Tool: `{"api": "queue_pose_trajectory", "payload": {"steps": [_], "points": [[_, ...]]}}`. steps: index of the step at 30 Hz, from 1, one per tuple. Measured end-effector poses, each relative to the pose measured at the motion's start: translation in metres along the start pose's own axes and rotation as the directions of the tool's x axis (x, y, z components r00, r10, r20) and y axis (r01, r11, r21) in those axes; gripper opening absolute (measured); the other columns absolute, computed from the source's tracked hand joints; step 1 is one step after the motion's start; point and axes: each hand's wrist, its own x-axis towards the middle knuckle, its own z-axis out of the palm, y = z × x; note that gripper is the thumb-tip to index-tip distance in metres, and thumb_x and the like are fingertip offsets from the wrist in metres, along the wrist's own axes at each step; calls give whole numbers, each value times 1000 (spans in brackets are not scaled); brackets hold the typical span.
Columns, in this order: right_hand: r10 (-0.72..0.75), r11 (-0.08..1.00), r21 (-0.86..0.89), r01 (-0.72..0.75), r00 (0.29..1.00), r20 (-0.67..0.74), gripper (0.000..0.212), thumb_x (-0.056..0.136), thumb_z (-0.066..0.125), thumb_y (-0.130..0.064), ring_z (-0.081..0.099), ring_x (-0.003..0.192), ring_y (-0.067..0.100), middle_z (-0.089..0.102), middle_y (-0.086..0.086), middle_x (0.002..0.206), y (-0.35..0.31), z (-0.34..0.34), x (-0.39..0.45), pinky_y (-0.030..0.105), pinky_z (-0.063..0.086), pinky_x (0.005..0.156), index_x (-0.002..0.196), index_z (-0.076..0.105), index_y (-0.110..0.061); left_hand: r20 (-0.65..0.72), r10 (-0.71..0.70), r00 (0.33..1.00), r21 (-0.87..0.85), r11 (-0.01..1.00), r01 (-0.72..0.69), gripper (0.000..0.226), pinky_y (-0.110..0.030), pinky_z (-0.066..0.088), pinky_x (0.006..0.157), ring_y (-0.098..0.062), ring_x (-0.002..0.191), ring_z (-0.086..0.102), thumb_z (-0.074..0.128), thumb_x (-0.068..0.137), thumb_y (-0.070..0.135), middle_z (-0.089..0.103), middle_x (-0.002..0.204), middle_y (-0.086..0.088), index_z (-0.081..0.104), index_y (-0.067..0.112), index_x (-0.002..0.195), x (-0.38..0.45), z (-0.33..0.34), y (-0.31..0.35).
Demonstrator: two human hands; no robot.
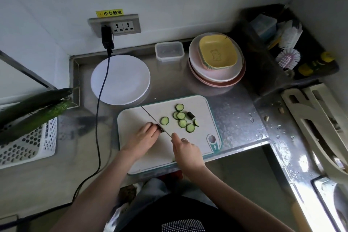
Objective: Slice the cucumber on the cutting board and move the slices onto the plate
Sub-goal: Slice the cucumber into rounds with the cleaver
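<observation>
A white cutting board (135,117) with a teal rim lies on the steel counter. Several round cucumber slices (182,118) and a dark end piece (191,115) are scattered on its right half. My left hand (142,136) holds down a short cucumber stub (160,129) that peeks out past its fingertips. My right hand (185,151) grips the handle of a knife, whose blade (153,118) runs diagonally across the board right beside the stub. An empty white plate (130,79) sits behind the board.
A white perforated basket (35,143) at the left holds whole cucumbers (33,113). A black cable (99,100) runs from the wall socket across the plate's left edge. A lidded plastic box (169,51) and stacked dishes (216,60) stand at the back; the sink area is at the right.
</observation>
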Motion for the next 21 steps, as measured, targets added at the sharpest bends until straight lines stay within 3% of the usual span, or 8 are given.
{"api": "queue_pose_trajectory", "payload": {"steps": [3, 5, 10, 16, 21], "points": [[23, 999, -34, -21, 998, 60, 20, 94, 43, -4, 62, 65, 36, 61, 12, 81, -3, 1, -2, 35, 36, 51, 105, 30, -15, 13, 5, 1000, 4, 1000, -5, 63, -28, 53, 64, -23, 91, 45, 84, 32, -2, 61, 86, -6, 66, 7, 92, 0, -2, -1], [35, 999, -39, -31, 994, 103, 20, 94, 40, -2, 61, 70, 35, 59, 12, 86, -4, -3, -2, 36, 38, 54, 109, 33, -13, 24, 14, 1000, -11, 1000, -14, 74, -28, 53, 67, -23, 92, 45, 84, 31, -2, 59, 88, -7, 55, 7, 98, 0, 1, -3], [46, 999, -33, -42, 987, 151, 35, 84, 39, 10, 60, 74, 37, 57, 13, 91, -9, -9, -4, 38, 37, 57, 111, 34, -11, 3, 5, 1000, -73, 997, -5, 66, -32, 54, 67, -24, 91, 44, 79, 45, -7, 40, 94, -5, 44, 10, 98, -2, 8, -5], [43, 999, -13, -42, 990, 137, 27, 88, 38, 7, 43, 62, 31, 57, 14, 86, -7, -5, -1, 38, 35, 57, 108, 33, -11, -16, 4, 1000, -72, 997, -5, 60, -31, 53, 69, -23, 89, 44, 76, 49, -7, 58, 86, -8, 44, 9, 97, 0, 8, -5], [53, 998, 11, -55, 991, 125, 20, 93, 40, 2, 46, 62, 31, 46, 8, 75, -8, 0, 1, 37, 36, 57, 107, 34, -10, 6, 3, 1000, -91, 996, -3, 67, -32, 55, 72, -24, 94, 45, 79, 46, -7, 56, 93, -8, 44, 9, 101, 0, 10, -5]]}}
